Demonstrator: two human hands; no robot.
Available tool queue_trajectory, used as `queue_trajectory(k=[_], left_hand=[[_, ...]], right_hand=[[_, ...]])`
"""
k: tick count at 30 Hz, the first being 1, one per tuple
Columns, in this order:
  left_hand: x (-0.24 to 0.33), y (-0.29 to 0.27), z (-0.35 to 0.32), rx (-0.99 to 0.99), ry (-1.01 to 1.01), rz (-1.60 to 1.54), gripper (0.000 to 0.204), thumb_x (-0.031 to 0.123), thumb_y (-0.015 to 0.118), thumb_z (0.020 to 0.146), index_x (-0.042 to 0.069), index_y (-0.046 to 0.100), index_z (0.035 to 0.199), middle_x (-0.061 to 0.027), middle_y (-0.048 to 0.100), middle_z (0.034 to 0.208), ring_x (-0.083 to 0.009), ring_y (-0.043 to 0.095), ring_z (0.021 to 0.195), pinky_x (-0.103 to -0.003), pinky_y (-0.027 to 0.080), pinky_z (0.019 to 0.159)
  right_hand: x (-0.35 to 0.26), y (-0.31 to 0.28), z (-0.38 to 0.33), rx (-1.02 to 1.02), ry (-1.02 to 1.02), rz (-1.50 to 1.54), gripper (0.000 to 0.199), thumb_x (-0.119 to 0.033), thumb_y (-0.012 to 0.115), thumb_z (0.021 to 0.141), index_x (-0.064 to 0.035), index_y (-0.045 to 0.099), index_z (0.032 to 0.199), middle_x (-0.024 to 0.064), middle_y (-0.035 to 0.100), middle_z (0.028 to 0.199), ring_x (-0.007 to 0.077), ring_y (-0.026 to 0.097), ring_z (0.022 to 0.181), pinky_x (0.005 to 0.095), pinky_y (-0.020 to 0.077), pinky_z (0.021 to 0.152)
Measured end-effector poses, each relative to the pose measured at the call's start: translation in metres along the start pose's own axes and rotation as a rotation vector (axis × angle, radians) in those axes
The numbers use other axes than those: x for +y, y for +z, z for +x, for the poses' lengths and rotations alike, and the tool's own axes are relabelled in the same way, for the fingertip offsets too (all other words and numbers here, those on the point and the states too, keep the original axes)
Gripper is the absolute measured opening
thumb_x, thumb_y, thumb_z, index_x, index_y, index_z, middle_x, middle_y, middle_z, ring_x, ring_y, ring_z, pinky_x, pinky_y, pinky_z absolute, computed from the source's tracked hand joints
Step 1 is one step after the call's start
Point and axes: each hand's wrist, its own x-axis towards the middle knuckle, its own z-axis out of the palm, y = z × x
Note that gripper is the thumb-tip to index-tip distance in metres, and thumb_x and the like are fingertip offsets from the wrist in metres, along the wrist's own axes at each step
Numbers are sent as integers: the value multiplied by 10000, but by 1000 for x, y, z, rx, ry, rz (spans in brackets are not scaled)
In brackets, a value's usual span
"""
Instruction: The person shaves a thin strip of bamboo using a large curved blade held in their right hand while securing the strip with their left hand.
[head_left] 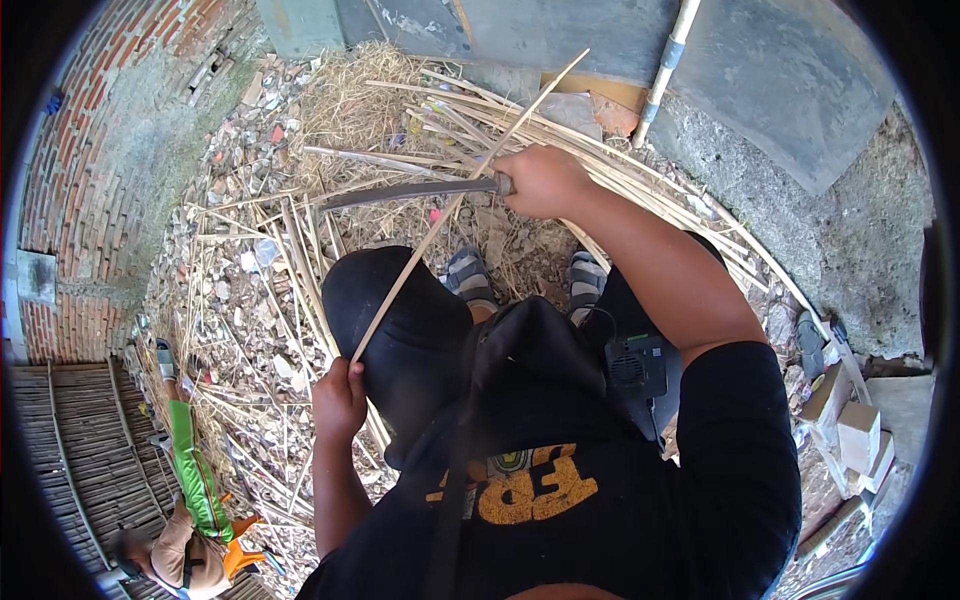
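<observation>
Right hand (541,181) gripping long blade (410,192), left hand (338,400) clasping bamboo strip (455,200) (possibly cane)

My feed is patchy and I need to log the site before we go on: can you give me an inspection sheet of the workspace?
Surface: bare ground strewn with rubble, straw and thin offcuts.
Job's things: a long thin bamboo strip running diagonally; a long dark blade lying across it.
Clutter: pile of bamboo strips, small boxes at the right.
Hands: left hand grips the strip's lower end; right hand grips the blade's handle.
Cables: nothing seen on the ground; a black strap and a small black device hang on the person's chest.
Surroundings: brick wall at the left, concrete slabs, a white pipe, another person lower left.
</observation>
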Motion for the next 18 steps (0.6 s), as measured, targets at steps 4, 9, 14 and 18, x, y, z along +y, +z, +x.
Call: queue_trajectory(k=[4,9,14,18], left_hand=[[4,-4,1,-29,-34,-28,384,321,500,1051,31,509,800,-253,578,639,-503,582,625,-561,416,542],[-6,-1,-6,-23,-26,-20,384,316,489,1056,30,510,800,-251,570,633,-499,575,618,-557,409,542],[-13,9,0,-15,-9,-71,358,296,494,1051,31,503,811,-249,572,635,-497,568,617,-559,407,552],[-10,4,-1,-18,-20,-60,354,291,495,1051,30,501,812,-245,571,636,-490,569,623,-549,409,560]], right_hand=[[24,10,14,5,175,144,272,-228,695,783,-106,700,1027,153,717,943,346,695,955,472,559,838],[2,10,11,-27,32,32,272,-229,692,781,-99,700,1021,166,721,942,347,696,943,466,559,837],[4,2,12,16,13,155,327,-214,698,757,-103,696,1065,189,702,870,374,693,866,492,546,775],[2,-2,14,-24,63,58,290,-239,708,775,-104,703,1032,154,717,898,350,702,899,474,557,800]])
